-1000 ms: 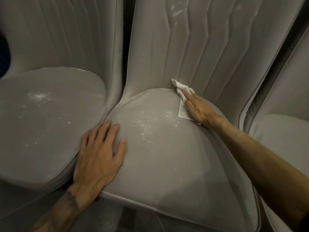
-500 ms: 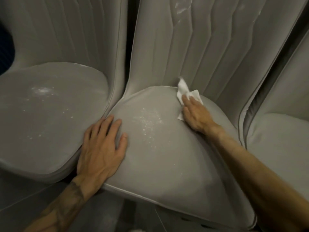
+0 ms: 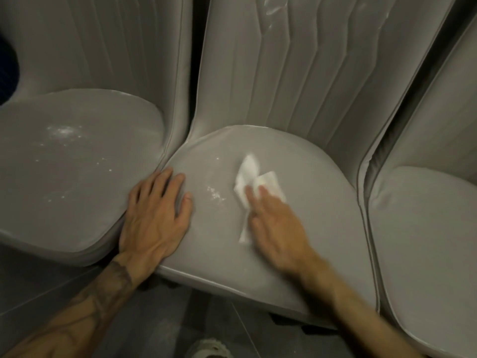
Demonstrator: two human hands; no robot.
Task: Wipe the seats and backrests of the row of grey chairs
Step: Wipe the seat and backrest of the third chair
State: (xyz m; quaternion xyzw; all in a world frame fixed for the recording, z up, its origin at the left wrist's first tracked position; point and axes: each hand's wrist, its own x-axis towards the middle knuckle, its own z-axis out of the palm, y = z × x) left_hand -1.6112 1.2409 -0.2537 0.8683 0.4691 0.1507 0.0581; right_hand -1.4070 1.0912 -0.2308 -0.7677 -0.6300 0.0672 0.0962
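Observation:
Three grey padded chairs stand side by side. On the middle chair's seat [image 3: 317, 223] my right hand [image 3: 276, 228] presses a white cloth [image 3: 254, 177] flat under its fingers, near the seat's centre. A small patch of white specks [image 3: 215, 193] lies just left of the cloth. My left hand [image 3: 157, 213] rests palm down, fingers spread, on the seat's left edge, where it meets the left chair's seat [image 3: 77, 164]. That left seat carries scattered white specks. The middle backrest [image 3: 296, 73] is ribbed, with pale smears near its top.
The right chair's seat [image 3: 426, 241] sits close against the middle one. Dark grey floor [image 3: 167, 319] shows below the seats, with the toe of a light shoe [image 3: 209, 348] at the bottom edge. A dark gap separates the left and middle backrests.
My right hand has slid the cloth from the back of the middle seat, at the backrest, forward and left to the seat's centre. Fewer white specks remain there. My left hand has stayed put.

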